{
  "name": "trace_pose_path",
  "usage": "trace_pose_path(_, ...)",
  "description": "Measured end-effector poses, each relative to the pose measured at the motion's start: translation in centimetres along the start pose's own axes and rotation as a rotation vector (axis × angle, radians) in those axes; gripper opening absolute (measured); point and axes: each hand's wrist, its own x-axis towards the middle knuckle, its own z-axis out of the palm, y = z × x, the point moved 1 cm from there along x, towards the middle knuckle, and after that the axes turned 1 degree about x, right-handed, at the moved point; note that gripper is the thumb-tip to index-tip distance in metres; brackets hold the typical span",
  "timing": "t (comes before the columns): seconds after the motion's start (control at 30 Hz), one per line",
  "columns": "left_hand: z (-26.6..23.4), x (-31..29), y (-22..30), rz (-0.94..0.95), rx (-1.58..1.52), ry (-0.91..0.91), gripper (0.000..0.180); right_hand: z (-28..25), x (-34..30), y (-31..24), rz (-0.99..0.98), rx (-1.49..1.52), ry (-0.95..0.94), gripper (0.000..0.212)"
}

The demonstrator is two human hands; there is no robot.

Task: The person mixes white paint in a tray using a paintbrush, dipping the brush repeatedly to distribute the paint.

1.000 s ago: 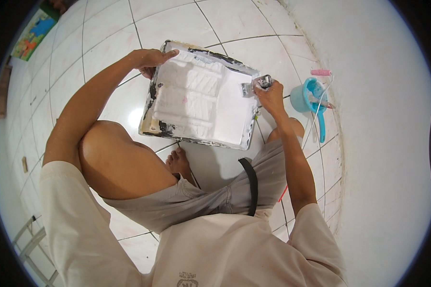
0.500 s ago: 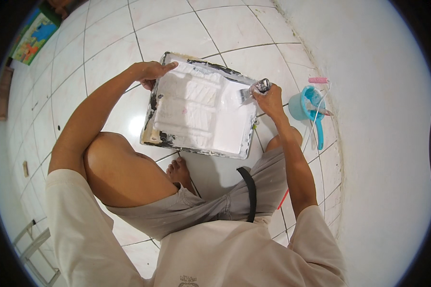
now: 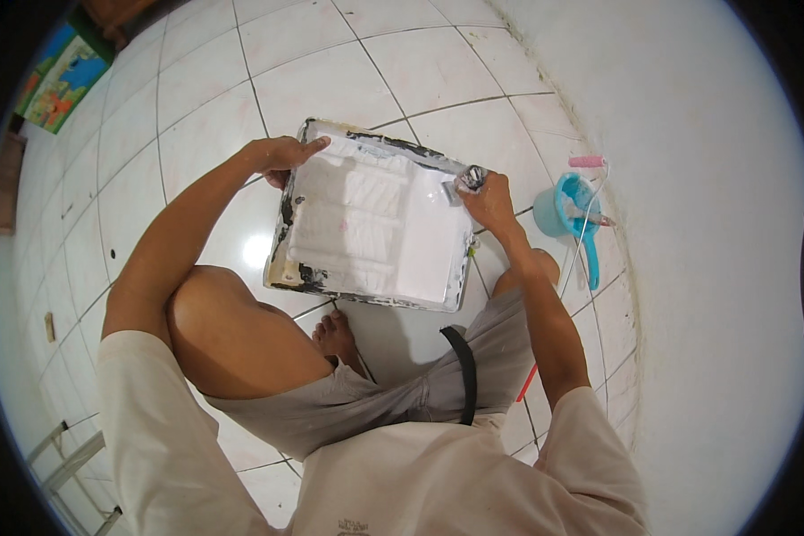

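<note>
A paint tray (image 3: pixel 353 214) with a ribbed slope and white paint in its well (image 3: pixel 427 246) is tilted in front of my bent legs. Dried black and white paint crusts its rim. My left hand (image 3: pixel 286 155) grips the far left corner, thumb over the rim and fingers beneath. At the far right corner, my right hand (image 3: pixel 489 202) is closed round a paint-smeared hand tool (image 3: pixel 472 180) with a flat grey end. That end meets the well beside the rim; my fingers hide the handle, so its exact kind is unclear.
To the right, by the white wall (image 3: pixel 715 268), stands a blue dipper (image 3: pixel 554 217) with a paintbrush (image 3: pixel 591 216) in it. A pink paint roller (image 3: pixel 588 162) on a wire frame lies across it. Metal legs (image 3: pixel 76 464) show at lower left on the tiled floor (image 3: pixel 196 116).
My right hand and the tool have moved a little left, over the tray's far right corner. The whole view has shifted slightly; my left hand keeps its hold.
</note>
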Motion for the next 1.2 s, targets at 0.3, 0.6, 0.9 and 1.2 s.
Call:
trace_pose_path(0.3,-0.2,-0.1,0.2,-0.007,0.042,-0.017,0.099,-0.4,0.2,-1.0,0.015,0.167,-0.006,0.021)
trace_pose_path(0.6,-0.4,-0.2,0.2,-0.024,0.034,-0.046,0.098,-0.1,0.3,-1.4,-0.079,0.174,-0.041,0.021)
trace_pose_path(0.9,-0.2,-0.1,-0.4,-0.014,0.017,-0.033,0.1,-0.3,-1.9,-2.3,-0.08,0.232,-0.148,0.017)
trace_pose_path(1.2,-0.1,-0.3,0.2,0.029,0.023,-0.018,0.102,-0.2,-2.3,0.5,-0.093,0.173,-0.011,0.018)
